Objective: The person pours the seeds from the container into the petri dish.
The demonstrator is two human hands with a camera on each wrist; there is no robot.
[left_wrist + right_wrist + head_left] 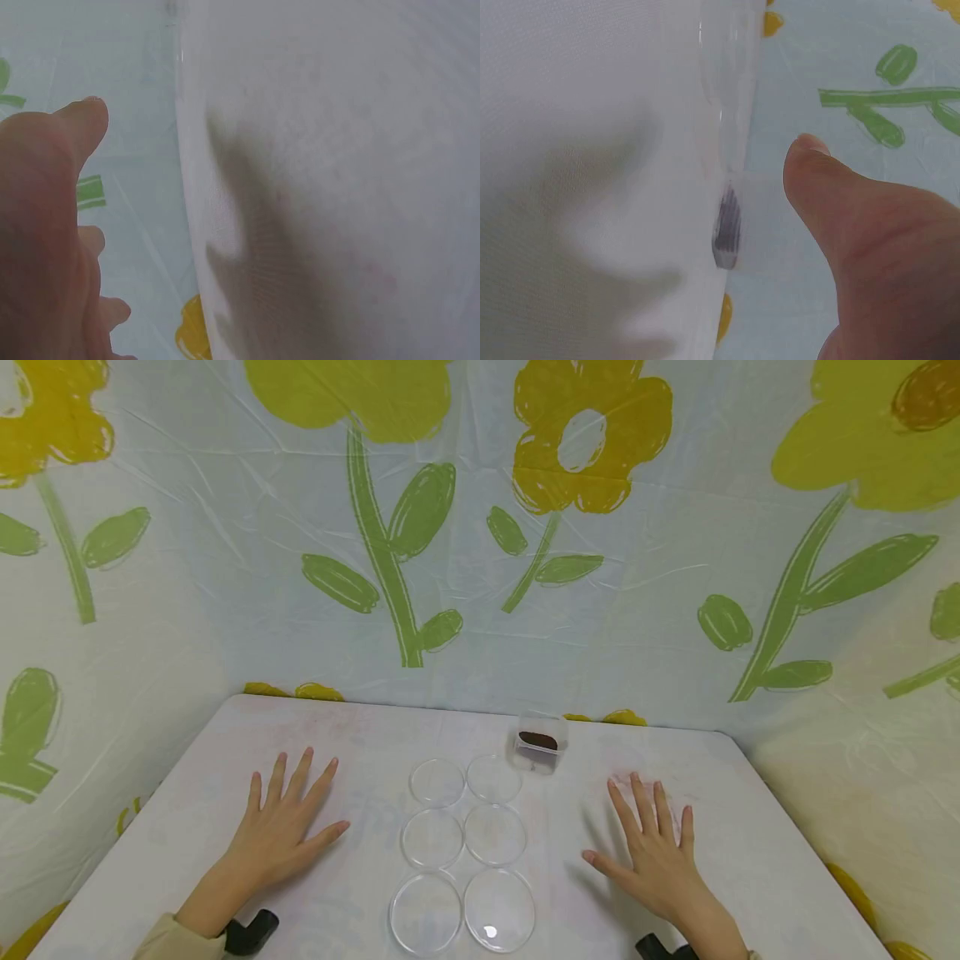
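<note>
Both hands flat, fingers spread, holding nothing: left hand [279,831] at 9 o'clock and right hand [651,852] at 3 o'clock of six clear dishes [462,852] paired on the counter [757,860]; small tub [537,752], dark contents, at 1 o'clock, apparently within reach.

A makeshift recording booth rather than a real lab: a white table [750,827] is walled on three sides by creased plastic sheeting [675,568] printed with yellow flowers, and six clear dishes [431,839] lie in neat pairs beside a small box [538,752].
</note>
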